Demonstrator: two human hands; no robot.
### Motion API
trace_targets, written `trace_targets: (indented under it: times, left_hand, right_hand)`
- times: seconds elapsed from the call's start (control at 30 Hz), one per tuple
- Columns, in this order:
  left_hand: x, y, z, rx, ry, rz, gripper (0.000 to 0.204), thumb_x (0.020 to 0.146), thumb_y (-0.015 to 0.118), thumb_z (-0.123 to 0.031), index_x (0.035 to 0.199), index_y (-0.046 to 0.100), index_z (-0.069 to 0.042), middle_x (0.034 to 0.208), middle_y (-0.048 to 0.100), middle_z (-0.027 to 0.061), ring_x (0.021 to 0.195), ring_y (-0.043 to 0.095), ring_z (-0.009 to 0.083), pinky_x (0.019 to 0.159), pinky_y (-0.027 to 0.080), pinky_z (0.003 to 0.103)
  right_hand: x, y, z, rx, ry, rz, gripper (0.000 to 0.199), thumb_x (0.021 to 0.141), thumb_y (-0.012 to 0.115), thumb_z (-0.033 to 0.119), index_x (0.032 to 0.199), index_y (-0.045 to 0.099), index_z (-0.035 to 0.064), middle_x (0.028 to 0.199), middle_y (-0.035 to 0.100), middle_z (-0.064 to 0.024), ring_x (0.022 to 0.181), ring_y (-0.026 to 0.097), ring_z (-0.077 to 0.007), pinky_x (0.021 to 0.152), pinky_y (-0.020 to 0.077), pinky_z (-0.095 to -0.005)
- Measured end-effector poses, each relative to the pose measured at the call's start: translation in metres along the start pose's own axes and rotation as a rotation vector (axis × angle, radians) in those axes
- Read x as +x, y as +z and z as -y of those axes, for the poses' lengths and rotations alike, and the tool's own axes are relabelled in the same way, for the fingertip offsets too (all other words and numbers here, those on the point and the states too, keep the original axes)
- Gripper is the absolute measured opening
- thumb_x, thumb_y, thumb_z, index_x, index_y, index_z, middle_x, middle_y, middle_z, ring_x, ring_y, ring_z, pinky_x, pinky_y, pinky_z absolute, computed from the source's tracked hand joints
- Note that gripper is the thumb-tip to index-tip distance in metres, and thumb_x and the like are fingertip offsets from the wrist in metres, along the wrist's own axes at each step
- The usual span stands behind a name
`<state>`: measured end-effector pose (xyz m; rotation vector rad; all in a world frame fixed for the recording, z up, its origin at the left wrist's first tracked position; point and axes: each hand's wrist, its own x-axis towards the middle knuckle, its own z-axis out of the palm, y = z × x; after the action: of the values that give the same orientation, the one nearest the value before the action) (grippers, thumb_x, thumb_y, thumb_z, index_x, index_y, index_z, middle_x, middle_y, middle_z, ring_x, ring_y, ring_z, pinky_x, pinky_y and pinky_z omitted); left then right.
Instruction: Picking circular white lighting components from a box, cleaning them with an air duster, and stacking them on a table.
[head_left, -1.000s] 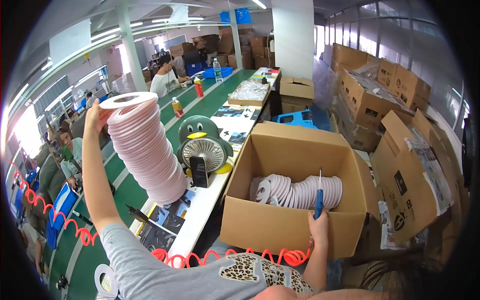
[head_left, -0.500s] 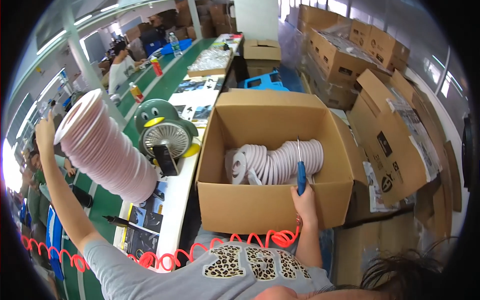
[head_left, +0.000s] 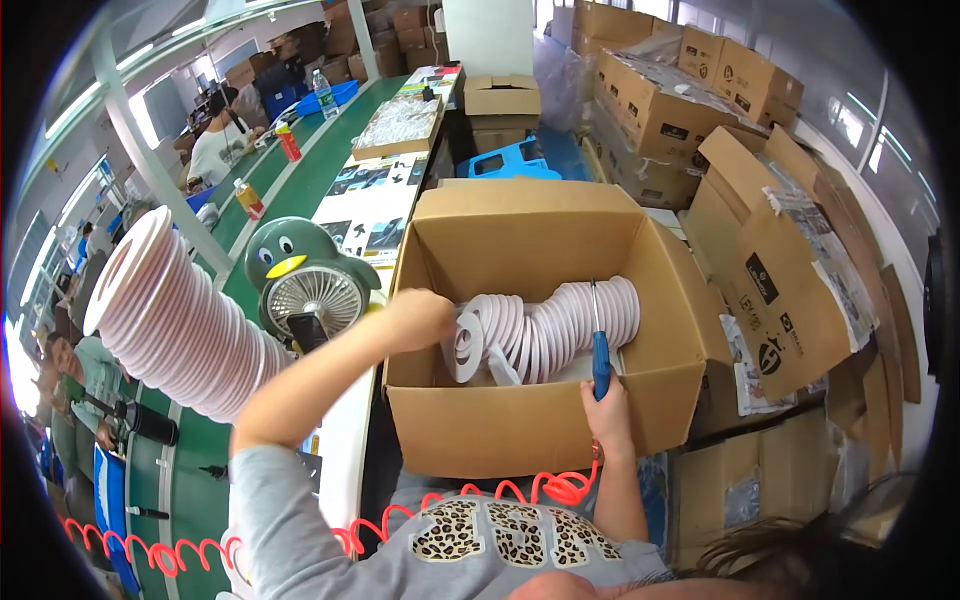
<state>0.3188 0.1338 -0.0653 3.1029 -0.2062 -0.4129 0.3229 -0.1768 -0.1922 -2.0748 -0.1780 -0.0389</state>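
An open brown carton (head_left: 540, 440) stands in front of me with a curved row of white and pink tape rings (head_left: 560, 325) lying inside. My left hand (head_left: 425, 315) reaches over the carton's left wall, fingers curled at the end ring (head_left: 462, 348); whether it grips the ring is hidden. My right hand (head_left: 605, 405) rests on the front wall, closed on a blue-handled screwdriver (head_left: 599, 355) that points up into the carton. A tall leaning stack of the same rings (head_left: 170, 320) stands free on the green bench to my left.
A penguin-shaped desk fan (head_left: 305, 285) sits between the stack and the carton. An orange coiled hose (head_left: 520, 490) runs across my chest. Flattened and stacked cartons (head_left: 770, 270) crowd the right side. Other people (head_left: 215, 150) work along the bench (head_left: 300, 185).
My left hand has let go of the tall ring stack, which it held from above, and has swung right into the carton. The right hand and screwdriver have stayed at the front wall.
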Motion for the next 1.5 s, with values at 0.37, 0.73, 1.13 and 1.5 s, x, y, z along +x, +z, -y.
trace_targets:
  times: [0.37, 0.73, 1.13, 1.5]
  left_hand:
    - [0.152, 0.196, 0.029, -0.376, -0.124, 0.234, 0.039, 0.073, 0.067, -0.035, 0.097, 0.062, -0.005, 0.084, 0.063, 0.0168, 0.078, 0.061, 0.0316, 0.068, 0.049, 0.041]
    - [0.218, 0.253, 0.042, -0.934, -0.437, 0.193, 0.045, 0.070, 0.071, -0.035, 0.102, 0.059, -0.006, 0.085, 0.061, 0.0148, 0.077, 0.061, 0.0300, 0.067, 0.049, 0.041]
    - [0.251, 0.153, 0.064, -1.295, -0.407, -0.114, 0.035, 0.061, 0.082, -0.028, 0.072, 0.059, -0.003, 0.058, 0.050, 0.0022, 0.052, 0.050, 0.0147, 0.045, 0.039, 0.030]
    - [0.182, 0.119, -0.057, -0.258, 0.333, -0.884, 0.023, 0.064, 0.052, 0.003, 0.086, 0.056, 0.000, 0.081, 0.055, 0.0161, 0.082, 0.053, 0.0333, 0.079, 0.043, 0.041]
  right_hand:
    - [0.004, 0.006, -0.002, -0.030, 0.017, -0.058, 0.036, 0.076, 0.060, 0.016, 0.107, 0.051, 0.0014, 0.072, 0.062, -0.0148, 0.070, 0.062, -0.0321, 0.064, 0.0479, -0.0404]
    - [0.000, 0.014, -0.007, -0.113, -0.040, -0.056, 0.048, 0.076, 0.061, 0.019, 0.118, 0.047, 0.0003, 0.069, 0.061, -0.0135, 0.066, 0.062, -0.0314, 0.063, 0.0480, -0.0391]
    - [-0.002, 0.013, -0.002, -0.123, -0.060, -0.096, 0.048, 0.076, 0.060, 0.018, 0.119, 0.047, 0.0023, 0.074, 0.062, -0.0158, 0.072, 0.062, -0.0338, 0.066, 0.0476, -0.0411]
    - [-0.028, -0.006, 0.028, -0.337, 0.028, 0.115, 0.046, 0.076, 0.058, 0.023, 0.120, 0.049, 0.0096, 0.084, 0.061, -0.0238, 0.081, 0.058, -0.0404, 0.072, 0.0467, -0.0469]
